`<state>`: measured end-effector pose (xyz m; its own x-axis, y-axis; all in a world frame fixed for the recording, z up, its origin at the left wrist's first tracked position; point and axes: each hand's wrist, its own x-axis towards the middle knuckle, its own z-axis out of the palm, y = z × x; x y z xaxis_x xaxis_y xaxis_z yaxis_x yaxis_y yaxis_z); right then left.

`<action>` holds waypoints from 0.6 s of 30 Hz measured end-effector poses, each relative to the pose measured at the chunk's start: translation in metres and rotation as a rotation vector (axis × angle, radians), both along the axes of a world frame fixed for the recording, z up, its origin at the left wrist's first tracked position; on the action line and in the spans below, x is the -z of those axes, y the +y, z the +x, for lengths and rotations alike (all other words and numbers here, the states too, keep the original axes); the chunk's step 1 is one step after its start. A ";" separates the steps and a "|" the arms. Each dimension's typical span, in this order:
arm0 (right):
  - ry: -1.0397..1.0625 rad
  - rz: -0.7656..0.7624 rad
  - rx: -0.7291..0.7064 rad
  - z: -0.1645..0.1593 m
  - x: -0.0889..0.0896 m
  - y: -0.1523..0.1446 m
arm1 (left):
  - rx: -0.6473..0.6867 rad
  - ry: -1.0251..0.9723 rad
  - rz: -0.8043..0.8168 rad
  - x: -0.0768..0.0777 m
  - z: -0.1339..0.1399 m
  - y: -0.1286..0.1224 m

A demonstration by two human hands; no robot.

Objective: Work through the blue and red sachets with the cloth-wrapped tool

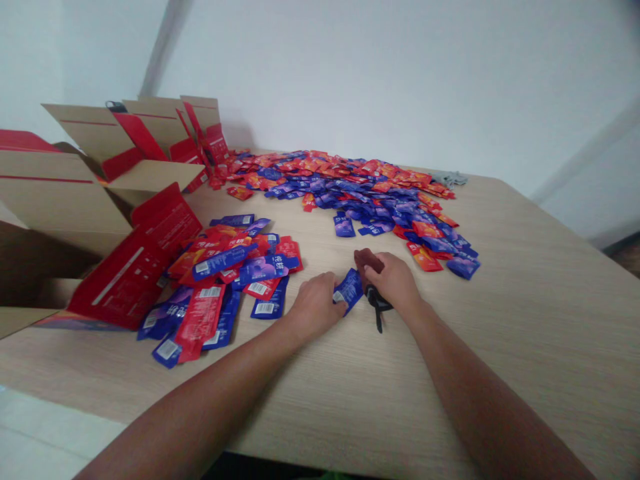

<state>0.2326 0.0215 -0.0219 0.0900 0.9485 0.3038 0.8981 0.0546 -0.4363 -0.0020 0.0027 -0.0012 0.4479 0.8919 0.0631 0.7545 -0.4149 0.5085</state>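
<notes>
My left hand [320, 303] grips a small blue sachet [351, 288] between thumb and fingers, low over the table. Closed around a brown and black tool [369, 261] is my right hand [397, 283]; the tool meets the sachet's right end, and a thin black piece sticks out below it. What exactly the tool is, I cannot make out. To the left lies a loose pile of red and blue sachets [263, 268], many with white barcode labels.
A long heap of red, orange and blue sachets [345, 190] spreads along the table's back. Open cardboard boxes with red flaps [137, 267] stand at the left. A grey crumpled item [451, 179] lies at the back right, before the white wall.
</notes>
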 end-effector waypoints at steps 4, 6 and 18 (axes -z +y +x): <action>0.020 0.032 0.027 0.004 0.006 0.004 | -0.038 -0.089 -0.041 0.000 -0.003 0.001; 0.025 0.050 0.037 0.006 0.008 0.005 | -0.030 -0.127 -0.028 -0.001 -0.005 0.002; 0.071 0.047 0.057 0.007 0.011 0.006 | -0.348 -0.347 0.530 -0.056 -0.073 0.047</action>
<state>0.2400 0.0278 -0.0333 0.1665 0.9260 0.3389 0.8671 0.0262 -0.4974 -0.0754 0.0494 0.0549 0.0187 0.7893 0.6137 0.7195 -0.4369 0.5399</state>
